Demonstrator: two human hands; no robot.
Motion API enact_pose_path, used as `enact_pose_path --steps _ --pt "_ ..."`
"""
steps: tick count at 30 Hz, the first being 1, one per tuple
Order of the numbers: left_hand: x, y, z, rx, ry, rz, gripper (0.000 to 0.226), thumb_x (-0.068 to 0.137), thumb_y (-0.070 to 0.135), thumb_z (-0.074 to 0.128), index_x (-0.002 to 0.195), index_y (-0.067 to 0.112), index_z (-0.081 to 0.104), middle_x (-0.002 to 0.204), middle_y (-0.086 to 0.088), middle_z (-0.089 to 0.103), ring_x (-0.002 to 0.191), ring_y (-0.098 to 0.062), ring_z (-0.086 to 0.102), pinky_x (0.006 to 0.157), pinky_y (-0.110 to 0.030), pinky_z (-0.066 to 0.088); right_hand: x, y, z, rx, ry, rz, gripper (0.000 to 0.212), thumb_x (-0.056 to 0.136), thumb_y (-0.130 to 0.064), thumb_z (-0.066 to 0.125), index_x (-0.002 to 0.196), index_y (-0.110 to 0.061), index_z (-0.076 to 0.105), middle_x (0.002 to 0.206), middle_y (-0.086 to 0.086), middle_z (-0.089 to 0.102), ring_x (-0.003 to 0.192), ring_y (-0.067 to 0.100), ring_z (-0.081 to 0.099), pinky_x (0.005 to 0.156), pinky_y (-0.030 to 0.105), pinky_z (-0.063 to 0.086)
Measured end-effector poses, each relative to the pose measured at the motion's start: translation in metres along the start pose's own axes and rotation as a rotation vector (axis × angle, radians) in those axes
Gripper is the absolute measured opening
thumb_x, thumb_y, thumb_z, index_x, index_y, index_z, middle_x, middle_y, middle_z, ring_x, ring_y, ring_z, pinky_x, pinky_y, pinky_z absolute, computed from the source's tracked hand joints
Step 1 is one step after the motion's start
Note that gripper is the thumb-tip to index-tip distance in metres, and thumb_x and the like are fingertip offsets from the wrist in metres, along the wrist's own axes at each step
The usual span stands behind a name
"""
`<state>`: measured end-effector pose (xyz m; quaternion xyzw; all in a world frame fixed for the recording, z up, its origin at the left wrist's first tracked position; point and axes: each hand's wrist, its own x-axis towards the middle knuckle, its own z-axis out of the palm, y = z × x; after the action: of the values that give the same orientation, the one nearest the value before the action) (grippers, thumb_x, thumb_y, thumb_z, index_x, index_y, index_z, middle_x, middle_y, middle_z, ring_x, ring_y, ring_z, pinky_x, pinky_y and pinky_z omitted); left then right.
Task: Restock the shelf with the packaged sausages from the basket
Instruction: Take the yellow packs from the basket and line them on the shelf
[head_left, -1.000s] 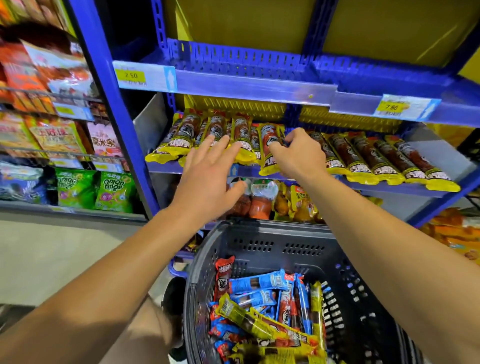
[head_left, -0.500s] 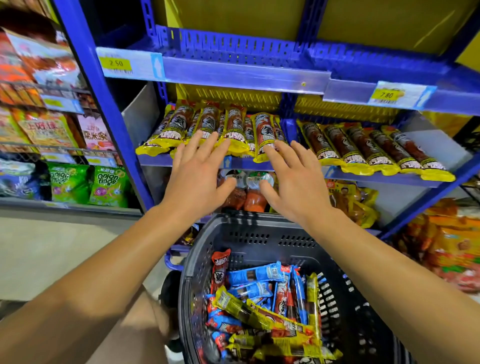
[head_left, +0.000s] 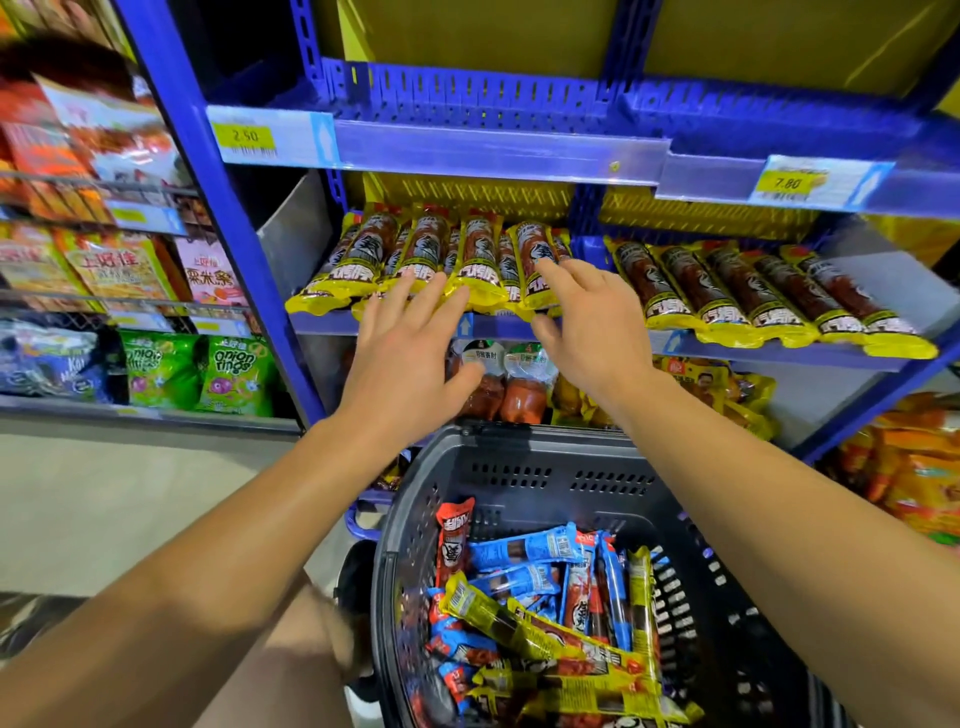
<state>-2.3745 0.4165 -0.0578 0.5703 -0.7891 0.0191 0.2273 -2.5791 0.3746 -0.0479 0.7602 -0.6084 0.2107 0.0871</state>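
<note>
A dark grey basket (head_left: 519, 467) sits below me, filled with several yellow, blue and red packaged sausages (head_left: 540, 623). On the blue shelf (head_left: 769, 348) lie two groups of yellow-wrapped sausages: a left stack (head_left: 431, 254) and a right row (head_left: 753, 291). My left hand (head_left: 410, 353) is spread flat, fingertips at the front ends of the left stack. My right hand (head_left: 592, 322) is open too, its fingers reaching the right end of that stack. Neither hand holds anything.
An upper blue shelf (head_left: 493, 150) with price tags overhangs the sausage shelf. Below it stand red and yellow snack packets (head_left: 519, 384). To the left, a rack holds onion ring bags (head_left: 234, 374) and other snacks. Orange packets (head_left: 909, 478) lie at the right.
My right hand let go of the pack it gripped on the shelf, drew back, then reached forward again open. My left hand stayed flat near the left stack.
</note>
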Motion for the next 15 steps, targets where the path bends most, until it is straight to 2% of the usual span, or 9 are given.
enact_pose_path --steps 3,6,12,15 --pt "0.001 0.001 0.000 -0.016 0.003 -0.005 0.071 0.091 0.048 0.053 0.152 0.024 0.026 0.161 -0.002 0.017 0.149 -0.026 0.002 0.118 -0.051 0.003 0.008 0.007 0.007 -0.036 0.077 -0.005 0.043 0.092 -0.026 0.063 0.134 -0.018 0.060 0.113 0.008 0.072 0.102 0.035 0.064 0.097 0.045 0.045" --pt "0.003 0.001 0.002 -0.013 0.003 -0.005 0.070 0.091 0.048 0.053 0.151 0.023 0.027 0.161 -0.002 0.019 0.149 -0.026 0.004 0.119 -0.052 0.005 0.009 0.009 0.011 -0.049 0.123 0.023 0.040 0.092 -0.032 0.064 0.130 -0.021 0.063 0.094 0.005 0.075 0.087 0.034 0.065 0.092 0.043 0.046" --pt "0.005 0.000 0.004 -0.015 -0.006 -0.005 0.071 0.090 0.048 0.053 0.151 0.024 0.026 0.161 -0.002 0.019 0.149 -0.026 0.005 0.119 -0.053 0.006 0.013 0.008 0.014 -0.036 0.152 0.024 0.037 0.092 -0.026 0.062 0.129 -0.017 0.064 0.101 0.009 0.074 0.095 0.037 0.063 0.091 0.045 0.045" --pt "0.004 -0.001 0.004 -0.011 -0.006 -0.007 0.070 0.090 0.049 0.052 0.151 0.024 0.028 0.161 -0.003 0.020 0.149 -0.026 0.006 0.119 -0.054 0.008 0.013 0.008 0.013 -0.042 0.140 0.004 0.039 0.091 -0.025 0.062 0.130 -0.017 0.063 0.112 0.009 0.071 0.103 0.037 0.062 0.095 0.046 0.044"
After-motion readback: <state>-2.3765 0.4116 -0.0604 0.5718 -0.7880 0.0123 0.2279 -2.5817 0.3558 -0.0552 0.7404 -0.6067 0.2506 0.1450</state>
